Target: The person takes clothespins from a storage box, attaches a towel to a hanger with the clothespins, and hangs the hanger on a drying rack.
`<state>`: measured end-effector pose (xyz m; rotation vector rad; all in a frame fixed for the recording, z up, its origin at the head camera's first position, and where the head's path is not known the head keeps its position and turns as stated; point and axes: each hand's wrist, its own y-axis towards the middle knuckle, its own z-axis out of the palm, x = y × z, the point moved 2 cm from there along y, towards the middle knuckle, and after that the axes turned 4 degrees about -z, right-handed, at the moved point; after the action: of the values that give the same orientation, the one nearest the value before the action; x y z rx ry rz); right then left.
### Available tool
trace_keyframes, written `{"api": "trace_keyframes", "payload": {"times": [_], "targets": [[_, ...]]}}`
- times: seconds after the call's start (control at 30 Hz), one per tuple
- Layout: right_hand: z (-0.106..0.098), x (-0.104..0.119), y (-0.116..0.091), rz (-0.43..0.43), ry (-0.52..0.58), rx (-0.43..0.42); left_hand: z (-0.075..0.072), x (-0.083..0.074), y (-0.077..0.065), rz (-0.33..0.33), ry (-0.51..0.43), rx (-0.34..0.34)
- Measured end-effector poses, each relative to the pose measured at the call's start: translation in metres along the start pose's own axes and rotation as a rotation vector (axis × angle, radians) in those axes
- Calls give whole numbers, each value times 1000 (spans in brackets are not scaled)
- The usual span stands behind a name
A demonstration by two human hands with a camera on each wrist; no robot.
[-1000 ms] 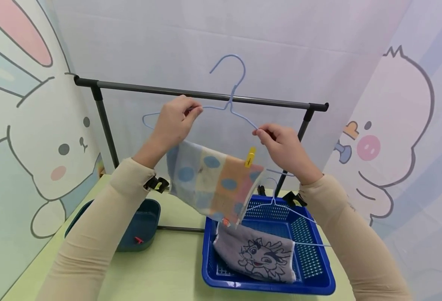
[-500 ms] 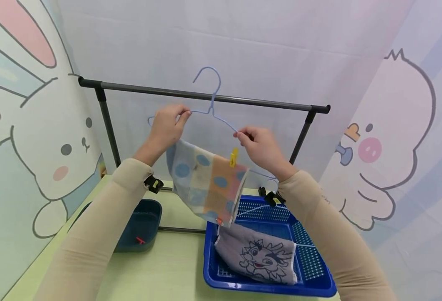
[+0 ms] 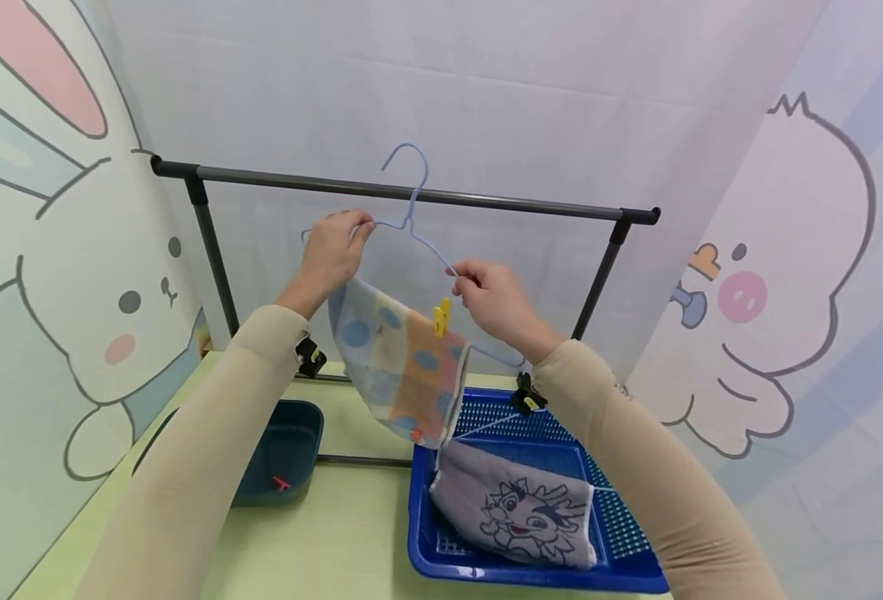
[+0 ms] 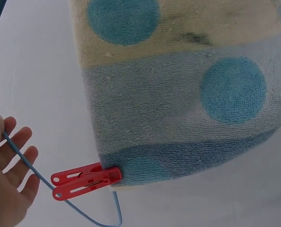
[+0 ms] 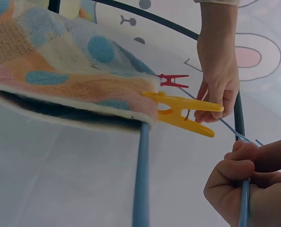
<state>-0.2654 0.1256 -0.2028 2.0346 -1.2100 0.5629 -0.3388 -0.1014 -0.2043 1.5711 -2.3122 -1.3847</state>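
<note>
Left hand: the left hand [image 3: 330, 250] has thumb and fingers pinching the wire of the hanger, on the left shoulder beside its neck.
Right hand: lower than the left, the right hand [image 3: 494, 300] pinches the hanger's other sloping shoulder.
Hanger: the blue hanger [image 3: 414, 200] spans both sets of fingers, tilted down toward the right; its hook rises above them, across the rail from where I stand, and I can't tell whether they touch.
Spotted towel: just below the fingers, the spotted towel [image 3: 399, 358] hangs folded over the hanger, the wire emerging from its fold.
Yellow clip: below the right fingers, the yellow clip [image 3: 442, 317] bites the towel's upper edge.
Red clip: near the left fingers, the red clip [image 4: 87, 181] grips the opposite corner.
Rack: beyond the fingers, the dark rack [image 3: 298, 181] runs crosswise.
Blue basket: well below the right fingers, the blue basket [image 3: 501, 575] holds a grey towel [image 3: 516, 508].
Teal tub: below the left fingers, the teal tub [image 3: 287, 442] sits on the green desk [image 3: 328, 542].
</note>
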Motion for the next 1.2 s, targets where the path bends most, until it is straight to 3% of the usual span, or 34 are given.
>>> {"api": "trace_keyframes", "payload": {"times": [0.53, 0.87, 1.2], "targets": [[9, -5, -2, -65, -67, 102, 8, 18, 13, -120, 16, 104], [14, -7, -4, -43, -37, 120, 14, 24, 14, -117, 9, 122], [21, -8, -6, -82, -28, 153, 20, 34, 5, -134, -42, 159]]}}
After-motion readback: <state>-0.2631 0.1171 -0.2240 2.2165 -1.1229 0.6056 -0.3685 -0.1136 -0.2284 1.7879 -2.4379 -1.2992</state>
